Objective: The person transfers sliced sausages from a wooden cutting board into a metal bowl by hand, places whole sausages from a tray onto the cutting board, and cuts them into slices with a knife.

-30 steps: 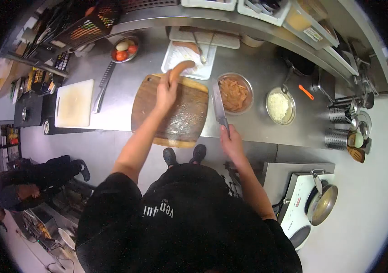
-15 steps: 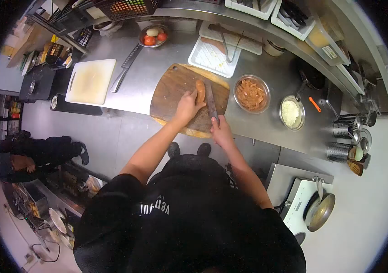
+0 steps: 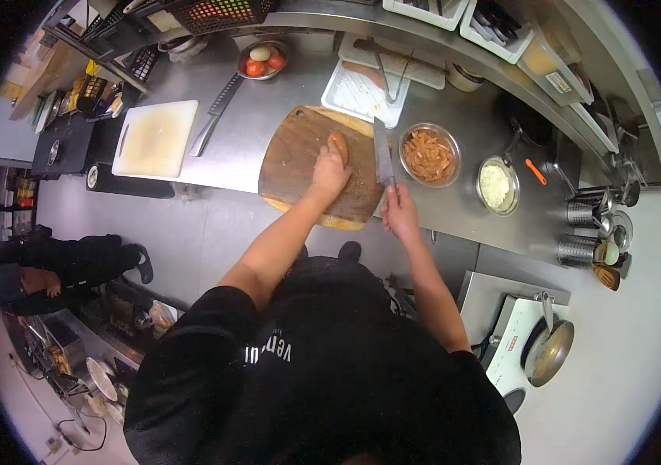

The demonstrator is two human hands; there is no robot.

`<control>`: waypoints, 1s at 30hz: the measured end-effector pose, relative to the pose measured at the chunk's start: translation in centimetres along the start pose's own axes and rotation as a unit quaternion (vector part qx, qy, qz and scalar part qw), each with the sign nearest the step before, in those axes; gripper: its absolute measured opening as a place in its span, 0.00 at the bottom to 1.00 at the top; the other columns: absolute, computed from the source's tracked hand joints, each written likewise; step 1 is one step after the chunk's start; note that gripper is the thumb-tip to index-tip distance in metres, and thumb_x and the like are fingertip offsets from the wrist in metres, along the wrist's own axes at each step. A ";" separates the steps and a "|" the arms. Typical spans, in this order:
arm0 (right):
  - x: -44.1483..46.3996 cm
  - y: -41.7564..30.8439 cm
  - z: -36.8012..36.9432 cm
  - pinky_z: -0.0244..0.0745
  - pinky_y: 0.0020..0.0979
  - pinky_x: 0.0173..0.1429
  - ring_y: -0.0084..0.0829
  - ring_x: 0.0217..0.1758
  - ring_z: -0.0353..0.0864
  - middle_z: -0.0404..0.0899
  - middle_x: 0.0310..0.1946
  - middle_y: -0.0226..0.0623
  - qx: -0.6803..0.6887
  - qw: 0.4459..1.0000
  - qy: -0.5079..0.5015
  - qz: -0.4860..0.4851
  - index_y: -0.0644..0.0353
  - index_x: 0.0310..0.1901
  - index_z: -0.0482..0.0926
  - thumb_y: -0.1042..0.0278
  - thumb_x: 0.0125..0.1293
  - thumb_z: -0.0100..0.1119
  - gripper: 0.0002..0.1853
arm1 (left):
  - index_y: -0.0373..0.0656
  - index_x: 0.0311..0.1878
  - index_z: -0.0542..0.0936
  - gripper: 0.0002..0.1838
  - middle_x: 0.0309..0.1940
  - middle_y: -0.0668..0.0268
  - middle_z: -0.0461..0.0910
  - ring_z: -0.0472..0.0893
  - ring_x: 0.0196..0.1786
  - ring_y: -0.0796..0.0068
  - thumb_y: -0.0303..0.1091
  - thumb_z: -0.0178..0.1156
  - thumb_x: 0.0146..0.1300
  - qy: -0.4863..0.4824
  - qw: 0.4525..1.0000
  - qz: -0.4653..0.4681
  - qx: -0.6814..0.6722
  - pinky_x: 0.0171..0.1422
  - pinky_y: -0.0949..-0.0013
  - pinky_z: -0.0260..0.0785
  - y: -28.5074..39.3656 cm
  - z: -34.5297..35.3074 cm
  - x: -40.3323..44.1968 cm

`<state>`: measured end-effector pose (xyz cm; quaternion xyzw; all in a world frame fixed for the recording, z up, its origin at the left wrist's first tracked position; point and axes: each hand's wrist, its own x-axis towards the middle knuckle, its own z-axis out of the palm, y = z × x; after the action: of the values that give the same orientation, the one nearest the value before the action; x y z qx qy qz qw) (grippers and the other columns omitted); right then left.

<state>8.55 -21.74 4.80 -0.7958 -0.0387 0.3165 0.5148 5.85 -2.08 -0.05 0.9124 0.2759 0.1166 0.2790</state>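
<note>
On the wooden cutting board [image 3: 291, 163], my left hand [image 3: 331, 171] is closed over a reddish-brown sausage [image 3: 338, 142], whose far end shows past the fingers. My right hand [image 3: 401, 211] grips the handle of a knife [image 3: 382, 149]; the blade points away from me at the board's right edge. A metal bowl of cut reddish-brown strips [image 3: 428, 155] stands just right of the blade. Behind the board lies a white tray [image 3: 353, 96] with a sausage piece and tongs on it.
A bowl of chopped white pieces [image 3: 494, 186] and an orange-handled tool [image 3: 535, 171] are at the right. Leftward lie a second knife [image 3: 217, 116] and a white board [image 3: 157, 138]. Tomatoes [image 3: 255, 67] fill a bowl behind. A pan [image 3: 549, 354] is lower right; another person [image 3: 75, 267] is lower left.
The sausage has moved from above the tray onto the board under my left hand. The knife was beside the sausage half a second ago and has shifted right to the board's edge.
</note>
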 end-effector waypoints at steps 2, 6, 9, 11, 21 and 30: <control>-0.4 0.1 0.4 0.64 0.27 0.13 0.21 0.12 0.67 0.70 0.19 0.30 -0.010 1.000 -0.018 -0.004 0.62 0.62 0.61 0.54 0.72 0.45 0.25 | 0.26 0.60 0.66 0.40 0.41 0.49 0.78 0.80 0.42 0.59 0.37 0.72 0.47 -0.053 0.978 -0.091 -0.180 0.45 0.62 0.73 1.1 -3.0 0.2; 0.0 1.0 2.6 0.70 0.37 0.21 0.35 0.17 0.74 0.76 0.23 0.41 -0.153 0.985 -0.027 -0.078 0.61 0.57 0.65 0.54 0.71 0.45 0.21 | 0.30 0.50 0.78 0.23 0.32 0.63 0.81 0.78 0.31 0.78 0.34 0.69 0.54 -0.075 0.829 -0.249 -0.495 0.30 0.74 0.71 -0.4 -1.5 -0.5; 0.3 0.6 4.0 0.72 0.46 0.34 0.53 0.27 0.78 0.78 0.27 0.52 -0.270 0.948 0.030 -0.166 0.61 0.53 0.67 0.55 0.71 0.45 0.18 | 0.34 0.49 0.80 0.18 0.30 0.65 0.80 0.77 0.28 0.80 0.33 0.67 0.56 -0.061 0.829 -0.278 -0.482 0.26 0.76 0.72 -0.9 -0.9 -0.2; 0.0 -0.4 3.2 0.71 0.49 0.38 0.58 0.32 0.77 0.78 0.28 0.55 -0.278 0.950 0.011 -0.143 0.61 0.51 0.67 0.55 0.71 0.45 0.18 | 0.35 0.49 0.81 0.18 0.30 0.64 0.80 0.77 0.27 0.79 0.32 0.67 0.56 -0.045 0.804 -0.301 -0.512 0.25 0.76 0.73 -0.9 -1.3 0.2; -0.1 -3.9 3.8 0.70 0.57 0.38 0.62 0.33 0.77 0.77 0.27 0.61 -0.341 0.917 0.020 -0.207 0.63 0.43 0.66 0.59 0.71 0.42 0.14 | 0.45 0.64 0.70 0.30 0.32 0.67 0.78 0.78 0.28 0.77 0.26 0.64 0.57 -0.017 0.830 -0.310 -0.463 0.23 0.74 0.75 -0.5 -0.8 0.9; 0.3 -4.0 4.8 0.70 0.56 0.38 0.62 0.33 0.77 0.77 0.27 0.61 -0.362 0.911 -0.005 -0.196 0.65 0.45 0.66 0.60 0.72 0.41 0.14 | 0.55 0.69 0.63 0.36 0.32 0.70 0.74 0.78 0.30 0.76 0.25 0.64 0.57 -0.039 0.852 -0.291 -0.434 0.24 0.71 0.79 -0.5 -1.5 1.1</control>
<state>7.28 -15.96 6.72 -0.9026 -0.3084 0.1772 0.2425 5.99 -0.38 0.97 0.5804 0.4390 0.1021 0.6783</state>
